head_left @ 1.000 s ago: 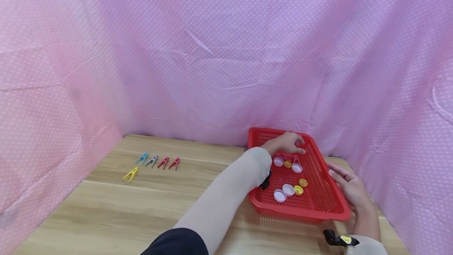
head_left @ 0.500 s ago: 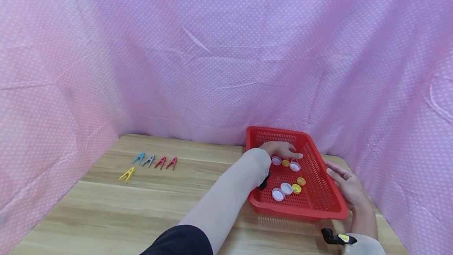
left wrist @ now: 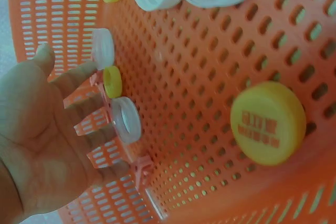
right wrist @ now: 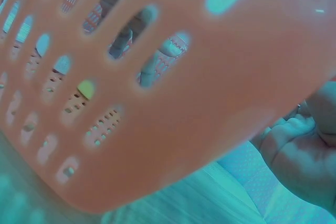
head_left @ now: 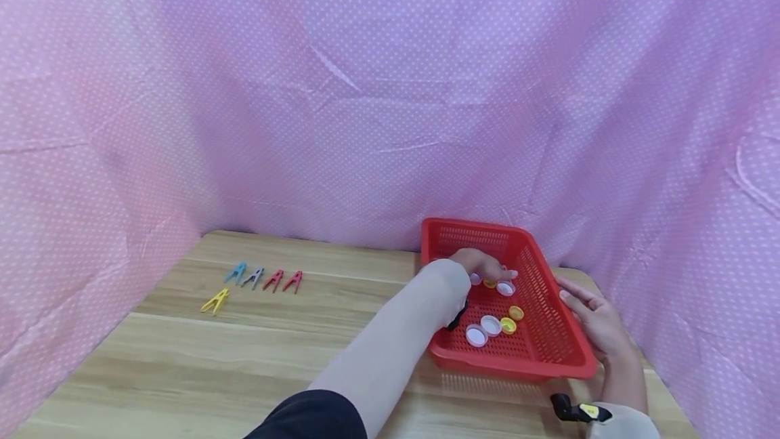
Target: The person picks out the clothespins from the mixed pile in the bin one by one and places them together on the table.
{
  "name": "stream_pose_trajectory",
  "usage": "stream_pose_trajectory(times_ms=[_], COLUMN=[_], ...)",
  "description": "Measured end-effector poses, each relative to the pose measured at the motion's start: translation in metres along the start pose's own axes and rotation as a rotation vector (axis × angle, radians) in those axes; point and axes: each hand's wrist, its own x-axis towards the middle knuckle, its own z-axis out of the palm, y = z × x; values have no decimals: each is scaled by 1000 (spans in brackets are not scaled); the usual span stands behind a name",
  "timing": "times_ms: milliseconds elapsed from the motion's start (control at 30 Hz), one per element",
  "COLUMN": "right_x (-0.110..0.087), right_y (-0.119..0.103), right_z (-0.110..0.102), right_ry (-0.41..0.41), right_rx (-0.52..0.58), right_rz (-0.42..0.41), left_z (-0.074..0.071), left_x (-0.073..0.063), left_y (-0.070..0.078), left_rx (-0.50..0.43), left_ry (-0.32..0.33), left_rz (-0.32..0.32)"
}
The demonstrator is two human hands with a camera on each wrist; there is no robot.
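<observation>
My left hand (head_left: 484,264) is down inside a red slotted plastic basket (head_left: 512,366), its fingers spread over a row of caps at the far side. In the left wrist view, its straight fingertips are at a clear lid (left wrist: 103,48), a yellow cap (left wrist: 113,81), a whitish ring-shaped lid (left wrist: 127,120) and a pink clothespin (left wrist: 142,171). Another yellow cap (left wrist: 268,123) with red print lies on the basket floor. My right hand (head_left: 600,327) rests along the basket's right outer side, fingers extended and thumb at the rim.
Nearer in the basket lie two white lids (head_left: 484,330) and two yellow caps (head_left: 512,319). On the wooden table (head_left: 231,358) at left are several clothespins: blue (head_left: 235,273), grey (head_left: 252,278), red (head_left: 283,281) and yellow (head_left: 215,301). A pink dotted curtain (head_left: 365,87) surrounds the table.
My left hand has lowered from the upper part of the basket onto the far row of caps, covering part of it. My right hand keeps its place at the basket's side.
</observation>
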Motion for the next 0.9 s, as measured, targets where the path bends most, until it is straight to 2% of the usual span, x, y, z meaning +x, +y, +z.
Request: stream_pose_trajectory(times_ms=[133,333,400,467,567,667,733,800,900], right_x=[0,0,0,-1,0,0,0,1,2], right_y=[0,1,1,2,3,3,2,2,2], right_z=[-1,0,0,1,2,2,1,1,0], right_ry=[-14,-22,-18,-19,-25,-33,-31,-25,-14], right_rx=[10,-1,-5,2,30,44,36,26,19], right_rz=[-27,-54,-39,-24,-20,-30,-33,-26,-11], left_z=[2,2,1,0,0,0,1,2,3], left_x=[1,2,2,5,9,12,11,8,-1], left_y=[3,0,-3,-4,-5,-4,-2,0,1], left_rx=[18,-14,11,94,226,337,378,361,209], left_ry=[36,36,28,10,17,40,41,40,78], left_rz=[-5,-14,19,97,216,272,257,205,78])
